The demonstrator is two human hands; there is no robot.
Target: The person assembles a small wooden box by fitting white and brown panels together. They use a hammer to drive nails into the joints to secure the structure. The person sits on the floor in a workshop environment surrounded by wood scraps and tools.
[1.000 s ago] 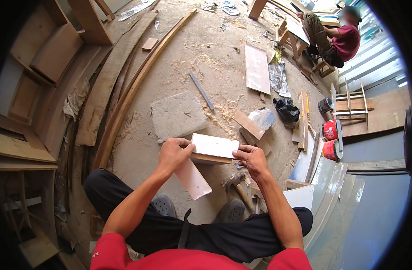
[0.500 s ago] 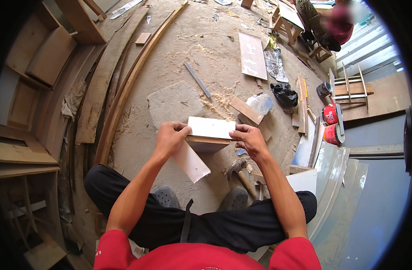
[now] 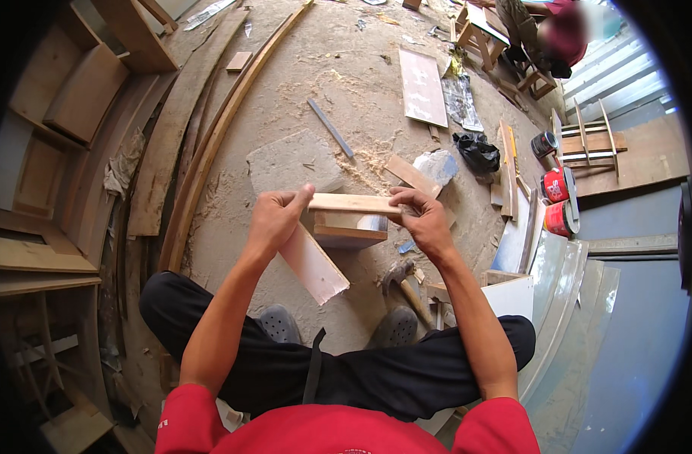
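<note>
Holding a pale wooden strip mid-frame, my left hand and right hand gripping opposite ends. I judge: edge check; next move needs steady grips.

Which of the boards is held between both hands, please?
The pale board, seen edge-on: left hand at one end, right hand at the other. The white board slants down near the left hand only.

You have one left hand and one right hand at the frame's centre. Below them, you have one claw hammer and two grey clogs. At right, you have two red cans, one dark can and one black plastic bag.
</note>
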